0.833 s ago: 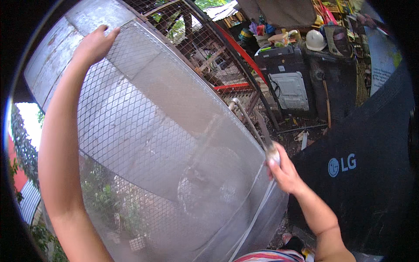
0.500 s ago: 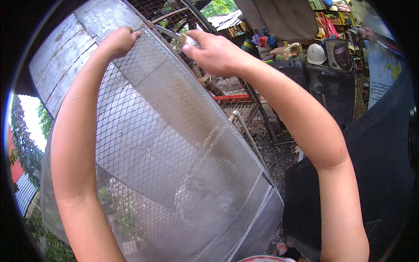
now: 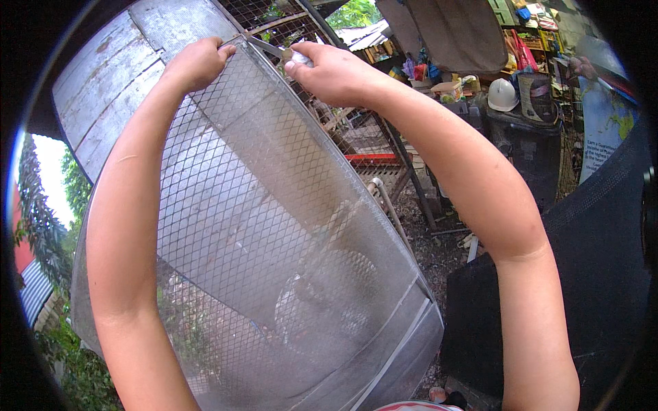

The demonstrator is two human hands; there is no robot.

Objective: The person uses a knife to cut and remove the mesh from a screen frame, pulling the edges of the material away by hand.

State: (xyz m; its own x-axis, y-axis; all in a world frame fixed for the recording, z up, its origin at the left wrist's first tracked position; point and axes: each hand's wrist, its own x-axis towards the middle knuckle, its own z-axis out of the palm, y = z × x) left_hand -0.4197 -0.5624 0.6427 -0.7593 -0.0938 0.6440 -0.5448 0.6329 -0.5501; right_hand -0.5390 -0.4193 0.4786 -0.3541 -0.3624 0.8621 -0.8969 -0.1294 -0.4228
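head-worn fisheye view, looking down

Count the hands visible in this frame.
2: the left hand pinches the upper edge of the translucent sheet; the right hand, to its right, holds a knife. No other hands show.

The left hand [image 3: 195, 65] and right hand [image 3: 337, 74] are bare, as are both arms past the elbow. A short, thin mark crosses the left forearm [image 3: 123, 205]; a few small spots dot the right arm [image 3: 473, 178]. A striped garment [image 3: 419, 407], pinkish red and white, shows at the lower edge.
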